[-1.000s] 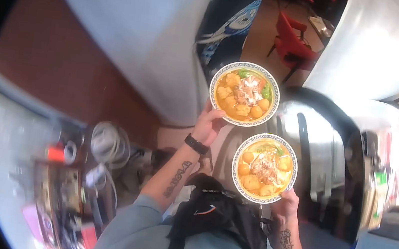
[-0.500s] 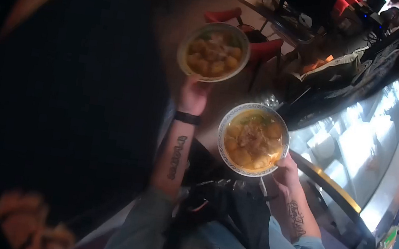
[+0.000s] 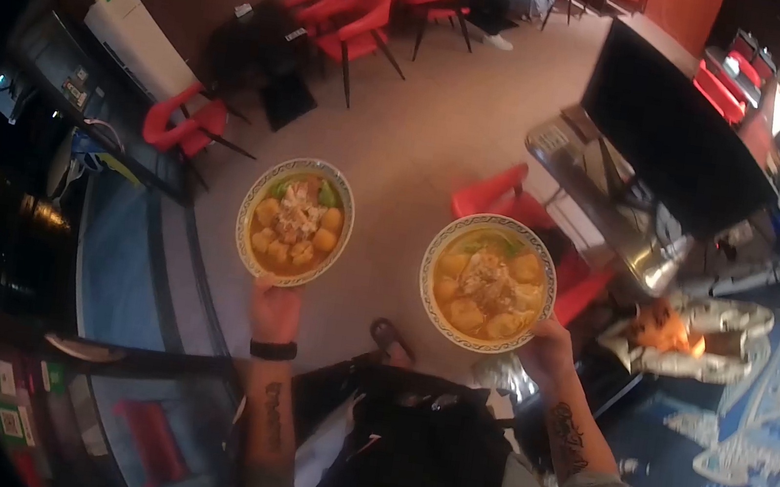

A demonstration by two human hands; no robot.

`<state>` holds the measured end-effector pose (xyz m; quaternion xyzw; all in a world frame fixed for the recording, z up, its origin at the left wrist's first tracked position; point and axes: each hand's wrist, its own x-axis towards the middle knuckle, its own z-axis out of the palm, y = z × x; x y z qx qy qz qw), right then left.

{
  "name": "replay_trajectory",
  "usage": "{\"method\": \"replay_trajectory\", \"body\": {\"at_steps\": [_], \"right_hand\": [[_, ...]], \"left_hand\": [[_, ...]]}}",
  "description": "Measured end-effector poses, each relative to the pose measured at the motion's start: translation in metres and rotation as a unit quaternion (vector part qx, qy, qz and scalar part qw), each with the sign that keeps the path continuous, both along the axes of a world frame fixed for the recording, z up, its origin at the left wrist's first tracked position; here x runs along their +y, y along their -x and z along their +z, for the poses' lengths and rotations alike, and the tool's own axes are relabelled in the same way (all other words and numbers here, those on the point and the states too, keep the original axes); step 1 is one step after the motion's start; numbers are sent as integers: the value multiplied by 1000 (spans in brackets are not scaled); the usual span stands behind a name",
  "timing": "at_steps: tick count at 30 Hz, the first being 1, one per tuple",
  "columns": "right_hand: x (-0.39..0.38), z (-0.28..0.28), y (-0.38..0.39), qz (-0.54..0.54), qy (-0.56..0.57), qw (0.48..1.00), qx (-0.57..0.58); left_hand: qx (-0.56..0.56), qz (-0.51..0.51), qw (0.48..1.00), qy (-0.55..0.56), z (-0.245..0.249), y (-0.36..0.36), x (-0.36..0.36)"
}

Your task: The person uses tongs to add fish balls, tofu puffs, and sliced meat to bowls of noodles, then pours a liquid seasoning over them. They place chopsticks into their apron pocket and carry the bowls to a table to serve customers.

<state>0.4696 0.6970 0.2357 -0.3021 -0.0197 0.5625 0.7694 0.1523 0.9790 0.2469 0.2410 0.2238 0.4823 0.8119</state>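
Note:
My left hand (image 3: 275, 311) grips the near edge of a patterned bowl (image 3: 295, 222), its fingers mostly hidden under the rim. The bowl holds broth, round golden pieces, pale shredded topping and some greens. On the right, my right hand (image 3: 548, 351) is closed on the lower right edge of a second patterned bowl (image 3: 488, 283) with similar food in broth. Both bowls are held up above the floor, level and apart from each other.
Red chairs (image 3: 352, 26) stand at the back, another (image 3: 191, 124) at the left. A large black screen (image 3: 675, 133) stands over a metal-edged table (image 3: 559, 157) at right. Seated people show partly at the top. A blue patterned panel (image 3: 740, 428) lies at lower right.
The view has turned, and the dark shape on the left has given way to floor and chairs. The left bowl now appears lower and further left; both bowls are still held.

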Motion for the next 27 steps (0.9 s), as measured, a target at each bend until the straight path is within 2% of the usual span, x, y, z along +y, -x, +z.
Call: {"method": "replay_trajectory", "body": {"at_steps": [1, 2, 3, 4, 8, 9, 11, 14, 17, 20, 25, 26, 27], "right_hand": [[43, -7, -21, -11, 8, 1000, 4], [28, -10, -26, -15, -7, 1000, -1], [78, -18, -42, -22, -22, 999, -7], [110, -25, -54, -45, 10, 999, -18], [249, -28, -118, -110, -31, 992, -53], [239, -30, -134, -105, -22, 992, -63], [293, -39, -174, -139, 25, 988, -68], [362, -52, -242, -163, 41, 982, -89], [413, -59, -308, -172, 9, 978, -115], [477, -66, -384, -190, -5, 976, -110], [548, -74, -505, -220, 26, 970, -99], [565, -76, -534, -228, 21, 969, -92], [586, -68, -557, -234, 23, 967, -99]], "left_hand": [[5, 1, 1000, -6, -7, -11, 39], [0, 0, 999, -48, -6, -1, 15], [7, 15, 999, -35, -18, -7, 63], [19, 31, 999, -22, -26, -7, 92], [34, 25, 998, -52, -46, -48, 220], [31, 26, 998, -47, -43, -52, 209], [40, 12, 999, -27, -47, -73, 266], [28, 6, 1000, -12, -63, -127, 342], [32, 6, 999, -11, -83, -186, 398], [29, -8, 1000, 2, -116, -262, 466], [10, -32, 999, 3, -131, -402, 542], [163, -36, 983, -81, -144, -429, 565], [309, -40, 936, -167, -158, -459, 591]]}}
